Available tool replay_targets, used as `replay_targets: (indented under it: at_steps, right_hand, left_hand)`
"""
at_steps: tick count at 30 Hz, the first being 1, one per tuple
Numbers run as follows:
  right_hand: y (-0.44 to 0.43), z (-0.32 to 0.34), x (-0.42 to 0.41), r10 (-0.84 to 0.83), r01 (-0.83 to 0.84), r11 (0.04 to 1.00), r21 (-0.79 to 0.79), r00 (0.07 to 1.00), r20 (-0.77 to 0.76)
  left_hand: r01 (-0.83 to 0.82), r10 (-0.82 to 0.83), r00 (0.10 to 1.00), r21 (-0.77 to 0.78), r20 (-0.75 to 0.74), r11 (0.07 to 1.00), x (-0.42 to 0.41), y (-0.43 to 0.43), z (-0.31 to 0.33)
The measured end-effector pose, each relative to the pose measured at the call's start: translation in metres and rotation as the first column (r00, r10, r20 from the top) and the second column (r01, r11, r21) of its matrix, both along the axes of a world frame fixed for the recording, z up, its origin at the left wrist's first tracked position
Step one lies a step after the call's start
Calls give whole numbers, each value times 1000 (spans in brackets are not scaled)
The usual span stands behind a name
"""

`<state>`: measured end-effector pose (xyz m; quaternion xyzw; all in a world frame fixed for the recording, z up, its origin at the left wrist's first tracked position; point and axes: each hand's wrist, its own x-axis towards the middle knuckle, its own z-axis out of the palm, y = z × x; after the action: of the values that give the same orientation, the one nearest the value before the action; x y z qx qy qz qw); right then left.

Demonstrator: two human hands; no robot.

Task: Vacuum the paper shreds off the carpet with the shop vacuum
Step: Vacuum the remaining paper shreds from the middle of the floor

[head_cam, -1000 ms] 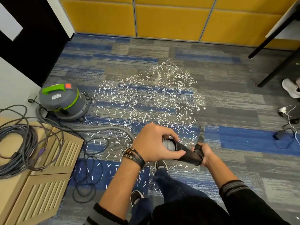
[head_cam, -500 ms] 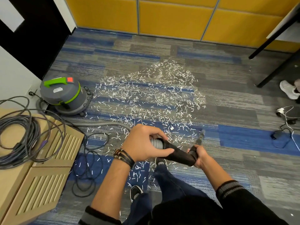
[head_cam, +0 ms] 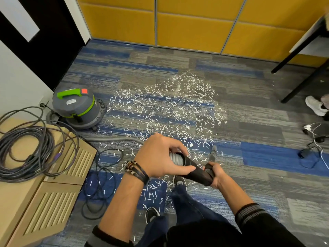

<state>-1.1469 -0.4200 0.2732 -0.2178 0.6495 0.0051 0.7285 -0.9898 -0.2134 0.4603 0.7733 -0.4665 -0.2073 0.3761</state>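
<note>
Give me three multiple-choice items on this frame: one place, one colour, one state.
1. Where does the shop vacuum stand, relative to the paper shreds?
A) left of them B) right of them C) on the cardboard box
2. The vacuum's carry handle is:
A) yellow B) green C) blue
3. The hands:
A) both idle B) one grips, one hangs free C) left hand and right hand both grip the black hose handle
Key: 1A, it sits at the scatter's left edge; 2B, the bar on top is green; 3C, fingers of both curl round it.
</note>
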Motion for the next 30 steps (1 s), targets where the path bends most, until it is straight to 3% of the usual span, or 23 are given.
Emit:
replay_targets:
  at_steps: [6, 12, 16, 24, 30]
  right_hand:
    - [26, -2, -23, -40, 39, 999, -28, 998, -56]
    - [29, -3, -15, -36, 19, 990, -137, 992, -121]
    - [48, 12, -3, -109, 104, 991, -80, 993, -54]
    - [49, 33, -5, -33, 27, 996, -86, 997, -69]
    - [12, 28, 10, 84, -101, 984, -146, 990, -116]
  left_hand:
    - [2, 0, 1000, 50, -31, 999, -5, 27, -22]
    - [-25, 21, 986, 26, 164, 999, -19, 47, -19]
    - [-36, 40, 980, -21, 196, 999, -13, 55, -20]
    - [-127, 154, 973, -159, 170, 979, 2, 53, -10]
    - [-35, 57, 978, -111, 200, 993, 0, 21, -9]
